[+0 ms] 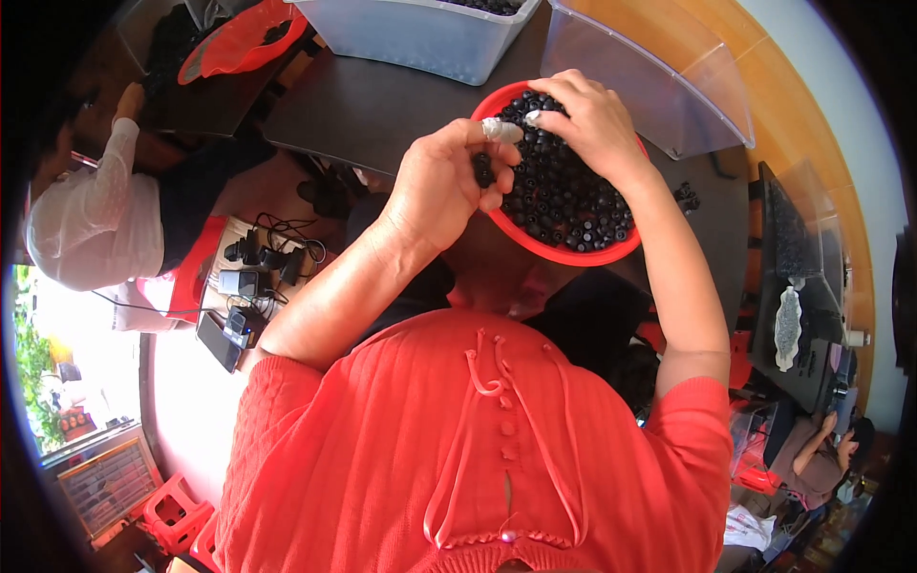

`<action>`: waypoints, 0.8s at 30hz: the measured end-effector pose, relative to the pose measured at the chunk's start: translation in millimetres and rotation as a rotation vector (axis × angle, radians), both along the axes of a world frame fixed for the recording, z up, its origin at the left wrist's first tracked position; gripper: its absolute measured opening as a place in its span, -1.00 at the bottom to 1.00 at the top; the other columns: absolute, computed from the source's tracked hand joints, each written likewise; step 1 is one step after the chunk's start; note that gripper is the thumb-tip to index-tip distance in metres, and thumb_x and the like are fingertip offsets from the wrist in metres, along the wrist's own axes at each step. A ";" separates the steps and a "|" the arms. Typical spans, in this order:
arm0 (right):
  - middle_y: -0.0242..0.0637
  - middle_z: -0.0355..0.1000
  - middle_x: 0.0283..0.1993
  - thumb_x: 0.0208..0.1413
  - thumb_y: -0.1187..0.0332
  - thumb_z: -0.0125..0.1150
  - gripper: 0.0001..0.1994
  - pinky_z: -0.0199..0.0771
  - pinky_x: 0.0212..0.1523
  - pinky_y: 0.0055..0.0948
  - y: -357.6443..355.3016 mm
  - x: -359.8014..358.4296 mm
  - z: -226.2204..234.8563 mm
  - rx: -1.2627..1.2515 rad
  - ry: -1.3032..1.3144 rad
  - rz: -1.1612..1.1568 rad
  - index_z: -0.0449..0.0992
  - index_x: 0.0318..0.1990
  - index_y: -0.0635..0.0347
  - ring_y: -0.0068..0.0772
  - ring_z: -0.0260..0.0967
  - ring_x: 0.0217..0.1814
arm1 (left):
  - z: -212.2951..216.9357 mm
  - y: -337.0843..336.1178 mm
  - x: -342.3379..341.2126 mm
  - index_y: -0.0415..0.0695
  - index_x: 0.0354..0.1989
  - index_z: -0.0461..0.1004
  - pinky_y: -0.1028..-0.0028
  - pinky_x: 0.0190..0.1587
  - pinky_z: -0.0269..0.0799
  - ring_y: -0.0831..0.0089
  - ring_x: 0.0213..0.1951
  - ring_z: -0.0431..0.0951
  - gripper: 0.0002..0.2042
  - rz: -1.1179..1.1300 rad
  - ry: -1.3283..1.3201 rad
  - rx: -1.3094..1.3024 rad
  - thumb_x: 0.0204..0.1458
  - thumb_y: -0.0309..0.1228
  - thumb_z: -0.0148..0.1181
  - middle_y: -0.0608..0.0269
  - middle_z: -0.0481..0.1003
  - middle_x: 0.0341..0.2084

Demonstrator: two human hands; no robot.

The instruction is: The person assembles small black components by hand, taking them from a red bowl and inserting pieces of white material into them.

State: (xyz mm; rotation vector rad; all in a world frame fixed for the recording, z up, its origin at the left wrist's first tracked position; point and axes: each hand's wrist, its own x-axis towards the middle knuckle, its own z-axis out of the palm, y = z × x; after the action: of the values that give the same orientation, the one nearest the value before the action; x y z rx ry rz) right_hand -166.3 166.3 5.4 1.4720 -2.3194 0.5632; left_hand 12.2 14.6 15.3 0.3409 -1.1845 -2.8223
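Observation:
A red bowl (564, 256) on the dark table holds many small round black parts (564, 196), some with a hole in the middle. My left hand (444, 177) is raised at the bowl's left rim, its fingers curled around several of these black parts (483, 170). White tape wraps one of its fingertips. Over the far side of the bowl, my right hand (592, 124) reaches down among the parts. Its thumb, with a white wrapping at the tip, stands apart from the fingers, and I make out nothing gripped between them.
Beyond the bowl stand a translucent bin (411, 43) of black parts and a clear plastic box (650, 81). A few loose parts (686, 198) lie right of the bowl. Cables and chargers (258, 277) sit at the left. Other people (95, 229) sit on both sides.

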 end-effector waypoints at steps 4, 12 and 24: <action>-0.38 0.45 -0.01 0.07 0.30 0.29 -0.69 0.32 0.11 -0.13 1.7 4.6 -11.3 0.073 0.053 0.025 0.56 0.01 -0.02 -0.16 0.39 0.10 | -8.6 0.5 4.6 -0.27 -0.12 0.45 0.52 -0.52 0.12 0.50 -0.52 0.26 -0.73 -0.052 -0.090 0.032 0.24 -0.30 -0.03 0.31 0.31 -0.47; -0.33 0.44 -0.18 -0.05 0.51 0.32 -0.82 0.42 -0.08 -0.23 39.3 12.5 11.1 0.208 -0.161 0.046 0.52 -0.25 0.13 -0.21 0.46 -0.09 | -17.4 1.8 2.2 -0.28 -0.10 0.40 0.55 -0.60 0.01 0.55 -0.63 0.14 -0.74 -0.051 -0.057 0.036 0.28 -0.31 -0.05 0.41 0.20 -0.57; -0.35 0.52 -0.19 -0.04 0.62 0.27 -0.70 0.50 -0.01 -0.47 35.8 31.5 24.7 -0.470 -0.632 0.293 0.57 -0.09 0.25 -0.48 0.48 -0.14 | 1.2 21.4 -0.1 -0.30 -0.11 0.52 0.50 -0.52 0.14 0.51 -0.53 0.30 -0.76 -0.057 -0.075 -0.160 0.22 -0.34 0.18 0.29 0.36 -0.45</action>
State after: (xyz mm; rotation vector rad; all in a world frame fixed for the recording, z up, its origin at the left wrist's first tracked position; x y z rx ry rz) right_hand -134.8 202.1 30.1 1.5446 -2.1368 1.7343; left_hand 12.1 36.0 16.6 0.4125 -1.4465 -2.7599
